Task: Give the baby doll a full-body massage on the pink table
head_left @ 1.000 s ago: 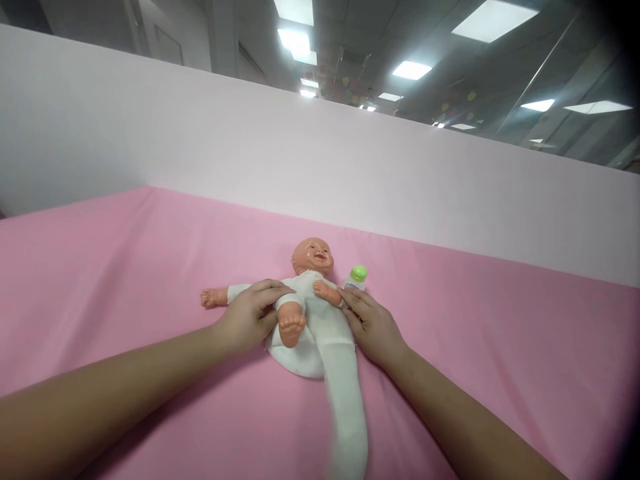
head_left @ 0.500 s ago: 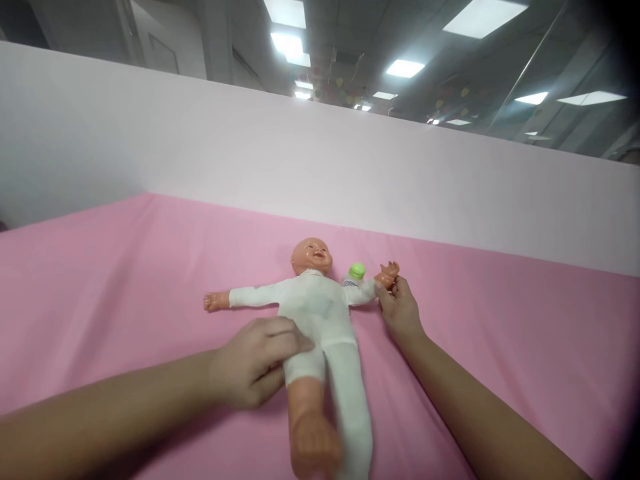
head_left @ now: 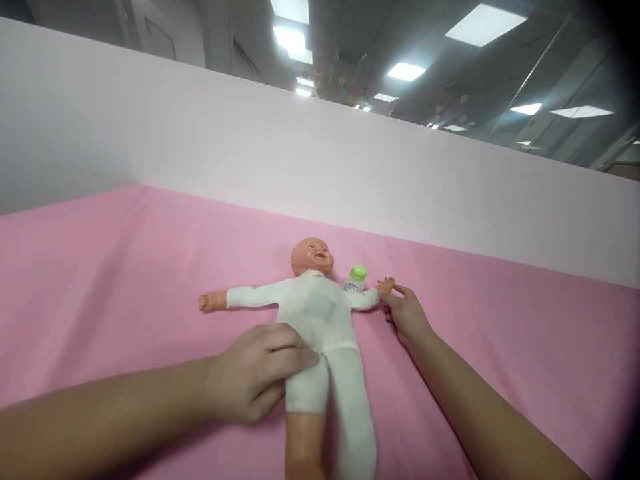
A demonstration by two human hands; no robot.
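A baby doll [head_left: 320, 313] with a hard plastic head and a white cloth body lies on its back on a pink sheet [head_left: 150, 267], arms spread. My left hand [head_left: 260, 373] is closed around the upper part of the doll's leg on the left, its fingers over the white cloth at the hip. My right hand [head_left: 407, 310] pinches the doll's plastic hand [head_left: 386, 285] on the right side. Just behind that arm stands a small clear bottle [head_left: 354, 283] with a green cap, partly covered by the doll's sleeve. The doll's feet are outside the picture.
A white wall panel [head_left: 250, 153] rises behind the pink sheet. Above it, glass shows a ceiling with several bright light panels [head_left: 406, 71]. The sheet has soft folds on both sides of the doll.
The doll's hand on the right has been lowered toward the sheet, and my right hand moved with it. The doll's bare foot has dropped out of view. My left hand keeps its hold.
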